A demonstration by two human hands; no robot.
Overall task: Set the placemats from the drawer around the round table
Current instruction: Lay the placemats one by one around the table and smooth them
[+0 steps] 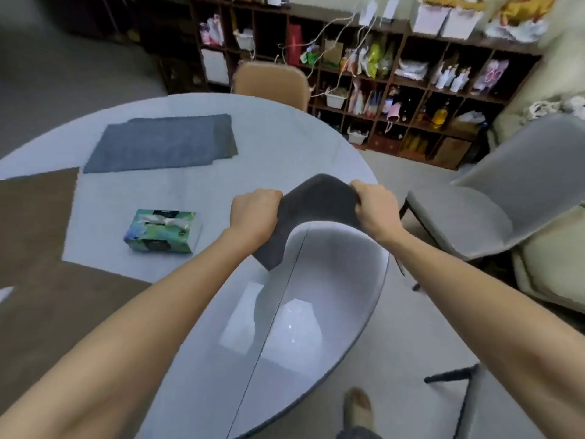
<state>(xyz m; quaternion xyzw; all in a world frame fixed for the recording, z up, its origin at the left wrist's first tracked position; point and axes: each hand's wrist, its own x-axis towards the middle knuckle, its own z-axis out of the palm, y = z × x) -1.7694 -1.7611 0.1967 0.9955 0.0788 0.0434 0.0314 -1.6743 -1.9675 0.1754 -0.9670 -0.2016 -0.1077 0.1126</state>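
Both sets of fingers are curled closed on one dark grey placemat (pixel 316 210): the left hand (pixel 253 213) grips its left edge, the right hand (pixel 375 207) its right edge, and the mat arches between them above the near right part of the round counter (pixel 285 147). Farther left on the counter lie a tissue box (pixel 161 231) and, beyond it, a flat blue-grey placemat (pixel 158 144). Outward stand a tan chair (pixel 272 80), a grey chair (pixel 493 201) and a cluttered shelf (pixel 411 90).
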